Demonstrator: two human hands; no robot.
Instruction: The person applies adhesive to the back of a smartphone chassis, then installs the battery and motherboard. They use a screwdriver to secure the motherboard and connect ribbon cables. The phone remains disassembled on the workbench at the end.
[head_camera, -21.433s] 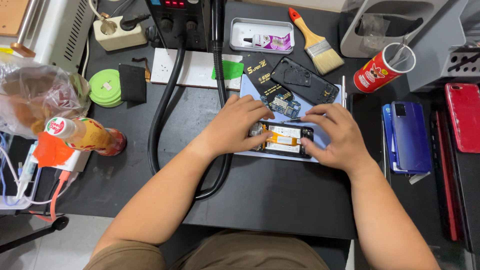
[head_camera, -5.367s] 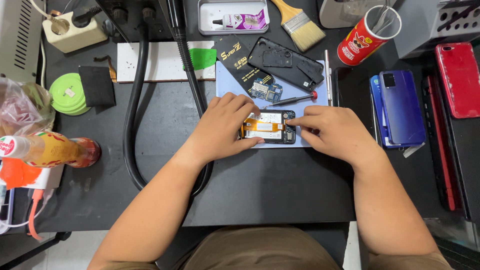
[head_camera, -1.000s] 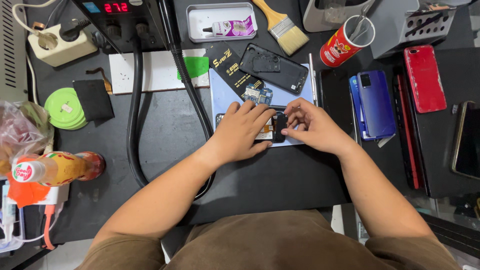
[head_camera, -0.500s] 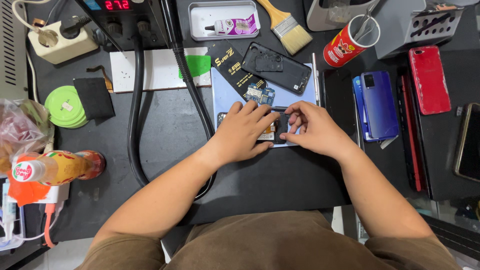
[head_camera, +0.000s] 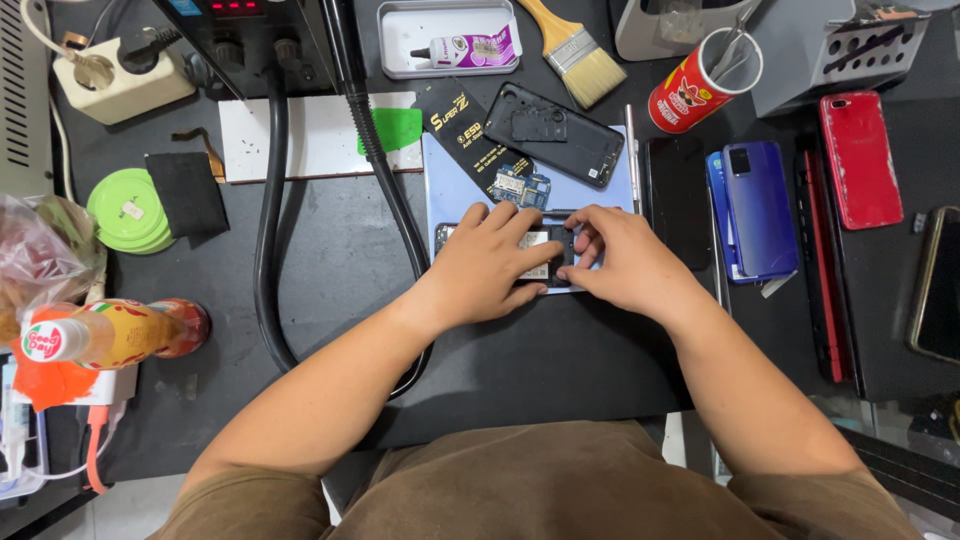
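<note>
My left hand (head_camera: 490, 265) lay flat over the left part of the opened phone (head_camera: 545, 262), palm down, its fingers (head_camera: 520, 225) spread across the exposed inside and pressing it against the pale blue mat (head_camera: 455, 190). My right hand (head_camera: 625, 262) came in from the other side, its fingers (head_camera: 580, 235) bent and pinching at the dark right end of the phone; whether they gripped a small part there I could not tell, since the tips hid it. The phone sat between the two hands, lying flat near the front edge of the mat, mostly covered.

Just behind my hands on the mat lay a small blue circuit board (head_camera: 520, 185), and beyond it a black back cover (head_camera: 553, 135), tilted. A black packet with gold print (head_camera: 455, 120) rested beside the board.

The bench (head_camera: 330, 260) was dark and scuffed. A thick black hose (head_camera: 270, 250) looped across it to my left. Further left stood a stack of green tape rolls (head_camera: 125, 208) and an orange bottle (head_camera: 105, 335) on its side. To my right lay a blue phone (head_camera: 758, 205) and a red phone (head_camera: 860, 160), well apart from my work. At the back stood a paintbrush (head_camera: 575, 50), a red can (head_camera: 700, 85) holding tools, and a white tray (head_camera: 450, 40) with a small tube.
</note>
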